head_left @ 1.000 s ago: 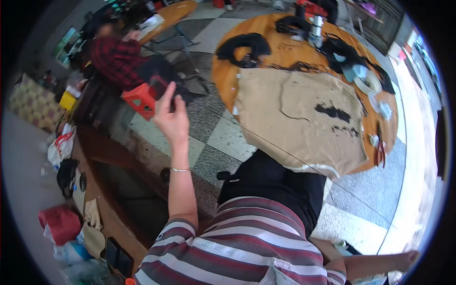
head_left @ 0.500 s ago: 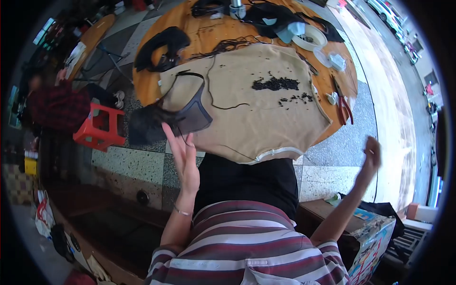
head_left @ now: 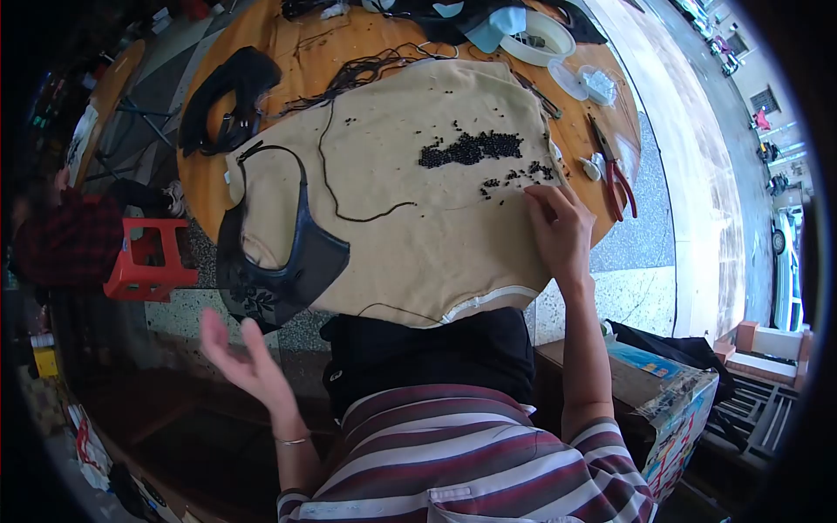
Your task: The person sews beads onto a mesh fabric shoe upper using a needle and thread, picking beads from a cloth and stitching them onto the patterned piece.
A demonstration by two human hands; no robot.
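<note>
My left hand (head_left: 247, 362) is raised off the table's near edge with its fingers spread and nothing in them. Just above it, a black strapped piece with a dark sheer panel and a flower pattern (head_left: 292, 275) hangs partly over the edge. My right hand (head_left: 562, 234) is over the right side of the beige cloth (head_left: 384, 261), thumb and fingertips pinched together. Whatever they hold is too small to make out. Beside those fingertips lie scattered small black beads (head_left: 514, 177), with a denser patch of beads (head_left: 471, 149) farther back. A dark cord (head_left: 325, 157) curves across the cloth.
Red-handled pliers (head_left: 617, 174) lie on the round wooden table (head_left: 205, 187) at right. A white bowl (head_left: 549, 48), dark cords (head_left: 357, 74) and black strapped pieces (head_left: 231, 100) are farther back. A red stool (head_left: 150, 257) and a seated person are at left; a box (head_left: 671, 392) stands at right.
My right hand has come in from beyond the table's right side to the beads and pinched. My left hand has drawn down and left, away from the black piece, now lying flatter.
</note>
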